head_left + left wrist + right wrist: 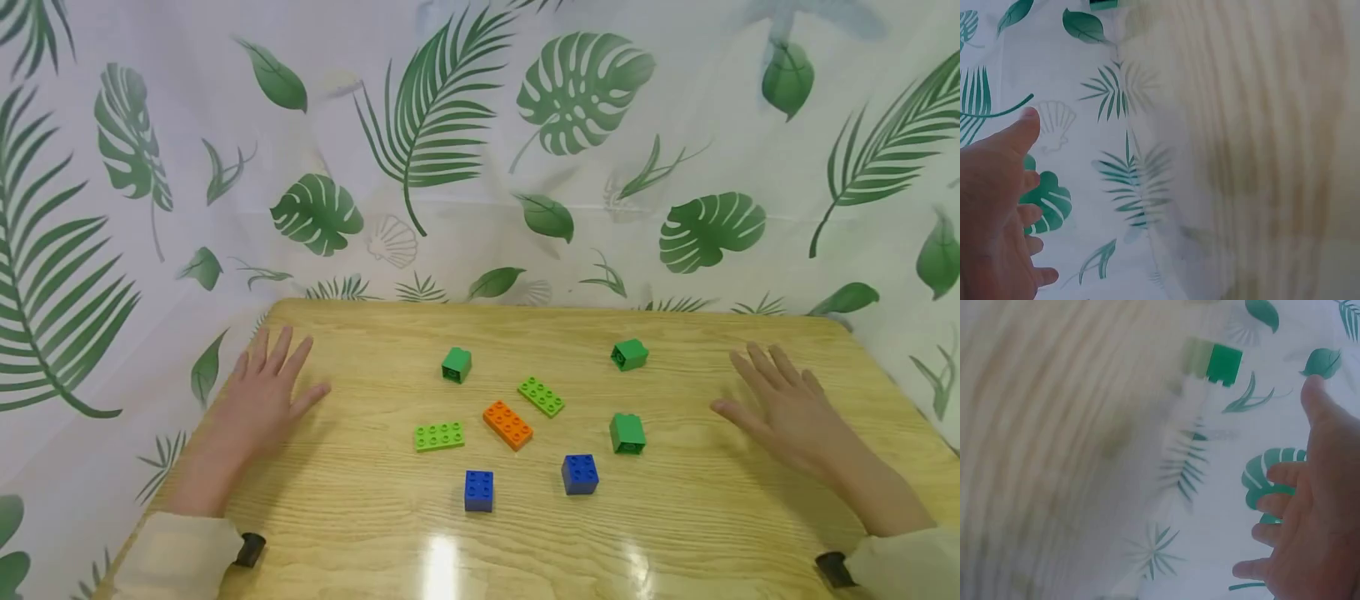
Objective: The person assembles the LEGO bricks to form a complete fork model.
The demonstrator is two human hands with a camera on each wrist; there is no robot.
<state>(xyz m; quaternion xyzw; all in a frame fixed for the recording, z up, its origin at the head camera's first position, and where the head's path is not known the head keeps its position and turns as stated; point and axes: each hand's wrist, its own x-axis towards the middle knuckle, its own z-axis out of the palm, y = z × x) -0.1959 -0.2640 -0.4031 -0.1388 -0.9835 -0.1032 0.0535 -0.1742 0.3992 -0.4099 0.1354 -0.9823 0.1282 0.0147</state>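
My left hand (pixel 262 396) is at the table's left side, fingers spread and holding nothing. Over at the right side, my right hand (pixel 787 412) is also spread and holds nothing. Between them lie building bricks: a flat lime one (pixel 439 437), a second flat lime one (pixel 541 397) and a flat orange one (pixel 508 425). Two blue bricks, one (pixel 478 491) left and one (pixel 580 474) right, stand studs up in front. Three green bricks lie on their sides: one (pixel 456 365) at back left, one (pixel 629 355) at back right, one (pixel 627 434) nearest my right hand.
The wooden table (pixel 360 533) has rounded far corners. A white leaf-print cloth (pixel 465 250) hangs behind it and along its sides. Dark wrist straps show at both sleeves, such as the left strap (pixel 251 550).
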